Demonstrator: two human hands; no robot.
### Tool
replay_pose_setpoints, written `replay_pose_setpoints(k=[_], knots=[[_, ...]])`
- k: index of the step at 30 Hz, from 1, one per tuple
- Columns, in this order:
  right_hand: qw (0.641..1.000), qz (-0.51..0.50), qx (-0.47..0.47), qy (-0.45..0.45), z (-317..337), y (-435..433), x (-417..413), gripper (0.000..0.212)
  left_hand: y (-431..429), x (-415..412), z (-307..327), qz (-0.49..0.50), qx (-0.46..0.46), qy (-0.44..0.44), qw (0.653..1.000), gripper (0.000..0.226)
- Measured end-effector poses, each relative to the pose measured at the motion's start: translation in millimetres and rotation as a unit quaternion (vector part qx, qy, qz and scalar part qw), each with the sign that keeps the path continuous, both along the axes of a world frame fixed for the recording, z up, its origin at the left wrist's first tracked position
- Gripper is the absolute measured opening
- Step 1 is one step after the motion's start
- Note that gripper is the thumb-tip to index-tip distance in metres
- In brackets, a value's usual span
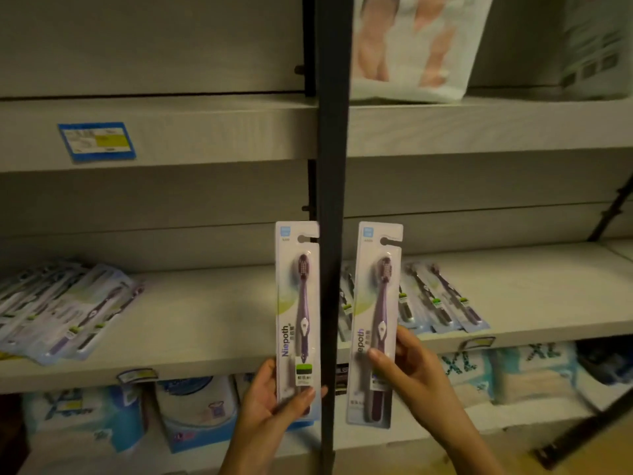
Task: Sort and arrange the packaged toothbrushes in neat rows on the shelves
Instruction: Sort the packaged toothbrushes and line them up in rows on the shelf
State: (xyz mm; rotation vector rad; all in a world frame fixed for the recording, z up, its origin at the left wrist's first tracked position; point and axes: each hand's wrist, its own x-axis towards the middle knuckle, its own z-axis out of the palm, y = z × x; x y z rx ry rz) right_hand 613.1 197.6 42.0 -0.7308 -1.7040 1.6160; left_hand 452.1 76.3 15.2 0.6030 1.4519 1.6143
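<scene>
At the far left of the middle shelf (205,320) lies a loose, fanned heap of packaged toothbrushes (65,310), and a blue price label (97,142) sits on the edge of the shelf above. Near the centre, the left hand (274,395) grips the lower end of an upright purple toothbrush pack (298,320), its fingers curled round the card. A black upright post (330,234) stands just beside it. Right of the post, the right hand (407,365) pinches a second purple toothbrush pack (375,320), also upright, with the thumb on the front and the fingers behind the right edge. Behind that pack, a tidier row of toothbrush packs (442,299) lies flat on the same shelf. Below, soft packages marked XL (541,368) fill the lower shelf.
</scene>
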Motion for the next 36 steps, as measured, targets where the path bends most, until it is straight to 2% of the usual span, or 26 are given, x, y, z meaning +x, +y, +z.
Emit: replay_pose_setpoints(k=[9,13,16,21,24,28,33,36], knots=[[0.998,0.054,0.041,-0.017,-5,92,93,0.034,76,97,-16,0.099,-0.009,0.041,0.994,0.046],[0.998,0.036,0.037,-0.033,-3,145,145,0.035,123,140,-18,0.098,-0.017,0.045,0.994,0.044],[0.998,0.007,0.009,-0.064,-10,182,165,0.043,149,156,-17,0.078,-0.031,0.057,0.995,0.042],[0.978,-0.079,-0.022,-0.19,-52,251,149,0.046,177,167,-17,0.089,-0.031,0.073,0.993,0.039],[0.96,-0.103,0.024,-0.261,-66,293,123,0.05,192,169,-15,0.089,-0.04,0.09,0.991,0.034],[0.913,-0.09,0.095,-0.386,-77,330,88,0.047,208,171,-18,0.095,-0.05,0.105,0.989,0.031],[0.89,-0.061,0.108,-0.44,-94,343,64,0.045,220,172,-22,0.09,-0.053,0.105,0.989,0.025],[0.872,-0.076,0.123,-0.468,-92,338,68,0.045,227,172,-26,0.081,-0.057,0.097,0.99,0.025]])
